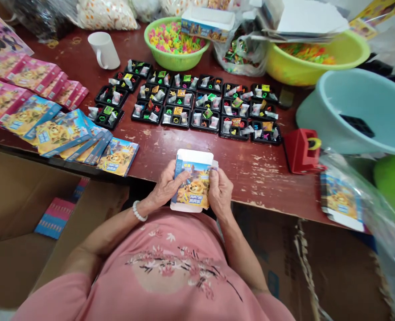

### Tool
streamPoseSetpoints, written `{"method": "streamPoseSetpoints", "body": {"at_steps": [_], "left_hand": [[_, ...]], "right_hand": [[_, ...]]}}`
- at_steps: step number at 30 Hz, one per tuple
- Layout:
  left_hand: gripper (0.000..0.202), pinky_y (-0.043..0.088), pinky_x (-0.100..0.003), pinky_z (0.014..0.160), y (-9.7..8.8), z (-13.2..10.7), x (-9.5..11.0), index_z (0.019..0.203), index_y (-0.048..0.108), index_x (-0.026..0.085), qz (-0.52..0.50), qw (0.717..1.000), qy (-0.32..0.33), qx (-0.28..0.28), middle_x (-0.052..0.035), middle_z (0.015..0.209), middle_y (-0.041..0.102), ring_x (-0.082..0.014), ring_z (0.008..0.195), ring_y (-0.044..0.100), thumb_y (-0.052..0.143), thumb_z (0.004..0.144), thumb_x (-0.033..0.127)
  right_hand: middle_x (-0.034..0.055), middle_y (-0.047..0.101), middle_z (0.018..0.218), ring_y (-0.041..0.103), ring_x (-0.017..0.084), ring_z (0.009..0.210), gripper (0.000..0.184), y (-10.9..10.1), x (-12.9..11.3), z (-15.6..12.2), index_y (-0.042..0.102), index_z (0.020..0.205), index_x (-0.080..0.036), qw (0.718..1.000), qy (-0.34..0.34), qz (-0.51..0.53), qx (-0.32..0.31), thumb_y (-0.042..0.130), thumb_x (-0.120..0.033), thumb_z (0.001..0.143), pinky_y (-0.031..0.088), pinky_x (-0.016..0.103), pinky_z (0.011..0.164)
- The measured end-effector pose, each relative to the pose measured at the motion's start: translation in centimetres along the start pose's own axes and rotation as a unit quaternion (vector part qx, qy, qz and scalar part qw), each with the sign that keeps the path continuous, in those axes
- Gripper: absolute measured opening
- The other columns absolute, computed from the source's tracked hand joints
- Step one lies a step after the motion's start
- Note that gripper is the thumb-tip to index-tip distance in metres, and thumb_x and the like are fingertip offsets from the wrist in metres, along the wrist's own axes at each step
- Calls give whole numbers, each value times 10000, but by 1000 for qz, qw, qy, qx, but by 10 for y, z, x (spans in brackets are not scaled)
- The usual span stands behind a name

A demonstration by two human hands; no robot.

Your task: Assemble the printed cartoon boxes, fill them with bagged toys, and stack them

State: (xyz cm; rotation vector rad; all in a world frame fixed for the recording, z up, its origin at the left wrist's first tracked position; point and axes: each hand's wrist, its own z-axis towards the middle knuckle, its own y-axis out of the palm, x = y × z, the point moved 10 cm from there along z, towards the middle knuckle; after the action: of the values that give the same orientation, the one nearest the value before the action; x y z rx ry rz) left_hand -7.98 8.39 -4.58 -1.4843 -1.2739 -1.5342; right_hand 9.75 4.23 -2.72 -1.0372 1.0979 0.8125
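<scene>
A small blue and yellow printed cardboard box [193, 183], with a puppy picture on its face, is held over my lap at the table's front edge. White end flaps stand out at its top and bottom. My left hand [169, 183] grips its left side, thumb lying across the front. On the opposite side, my right hand [220, 189] pinches the edge near a small white side flap. Beyond the box, rows of black compartment trays [177, 117] hold small colourful pieces and little packets.
Blue boxes [119, 156] and pink boxes [33, 73] are stacked at left. A red tape dispenser [301, 151], flat boxes [342, 198] and a light blue basin [354, 116] stand right. Behind are a white mug [104, 50], green basket [174, 62] and yellow basin [284, 71]. Open cartons [84, 223] sit below.
</scene>
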Motion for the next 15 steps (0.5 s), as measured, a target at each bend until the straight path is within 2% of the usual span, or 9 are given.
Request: {"method": "streamPoseSetpoints", "body": {"at_steps": [3,6,7,9,12,15], "left_hand": [[408,576,-327,984,5,-4,-7,1243,583,199,-24,999,-16,-20,-81,1245,739,-202,1103,713,729,985,479],[578,574,-321,995,4,-11,-6,1407,462,225,-8,1000,-4,-17,-95,1321,714,-206,1153,713,758,967,454],[677,579,-319,984,3,-14,-6,1475,388,242,-1,1000,2,-14,-98,1330,714,-204,1139,723,773,956,443],[794,588,-315,953,0,-20,-4,1549,282,265,20,1000,18,-12,-97,1314,726,-199,1088,744,779,951,428],[704,579,-303,938,-8,-28,0,1535,367,252,86,995,44,-7,-92,1289,730,-196,1071,743,750,969,420],[535,562,-278,861,-13,-29,-1,1421,529,226,119,992,21,-26,-57,1157,745,-183,979,725,730,974,442]], "right_hand": [[60,756,1080,696,211,942,421,3,11,-6,686,1202,-235,998,37,48,-7,515,-591,1054,568,325,836],[99,729,1249,722,213,1070,540,2,21,-14,525,1443,-252,992,51,111,24,602,-576,1019,599,337,903],[104,727,1243,727,209,1068,570,2,23,-16,493,1461,-254,991,47,121,32,626,-570,1007,605,333,899],[109,730,1229,727,205,1077,536,3,24,-21,515,1418,-247,992,32,120,35,645,-555,998,608,331,906],[120,719,1295,713,207,1122,461,4,23,-27,584,1347,-236,994,17,104,27,641,-537,1003,600,341,952],[89,744,1186,718,201,1000,438,2,22,-28,631,1292,-240,994,29,102,-3,668,-545,981,606,336,878]]}}
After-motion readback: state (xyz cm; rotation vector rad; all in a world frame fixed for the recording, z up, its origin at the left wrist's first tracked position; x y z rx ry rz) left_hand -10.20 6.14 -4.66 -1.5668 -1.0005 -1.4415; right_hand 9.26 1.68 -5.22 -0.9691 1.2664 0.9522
